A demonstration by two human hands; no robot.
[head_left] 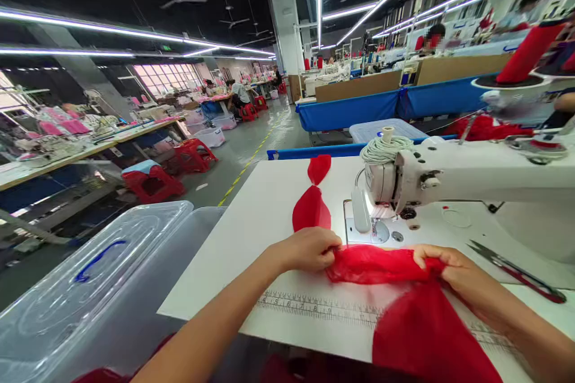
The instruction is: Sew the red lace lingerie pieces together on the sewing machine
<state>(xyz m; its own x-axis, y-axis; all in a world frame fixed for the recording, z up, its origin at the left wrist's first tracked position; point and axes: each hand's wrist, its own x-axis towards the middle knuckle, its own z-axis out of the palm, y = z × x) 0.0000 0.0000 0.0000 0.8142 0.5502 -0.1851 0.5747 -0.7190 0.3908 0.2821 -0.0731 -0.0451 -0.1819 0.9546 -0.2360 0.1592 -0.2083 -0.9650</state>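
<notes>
A strip of sheer red fabric [372, 264] is stretched between my two hands, in front of the sewing machine [449, 173]. My left hand [312, 249] is closed on its left end, and my right hand [438, 263] pinches the gathered right end. Beyond my left hand, more red fabric [311, 209] lies on the white table [215, 269], narrowed at one point. A wide red piece hangs from my right hand over the table's front edge. Black-bladed scissors [516, 269] lie to the right of my right hand.
A printed ruler scale [318, 306] runs along the table front. At left stands a clear plastic bin with a blue-handled lid [135, 251]. Red thread cones [530, 54] stand at the upper right. Red stools [153, 182] and seated people are farther back.
</notes>
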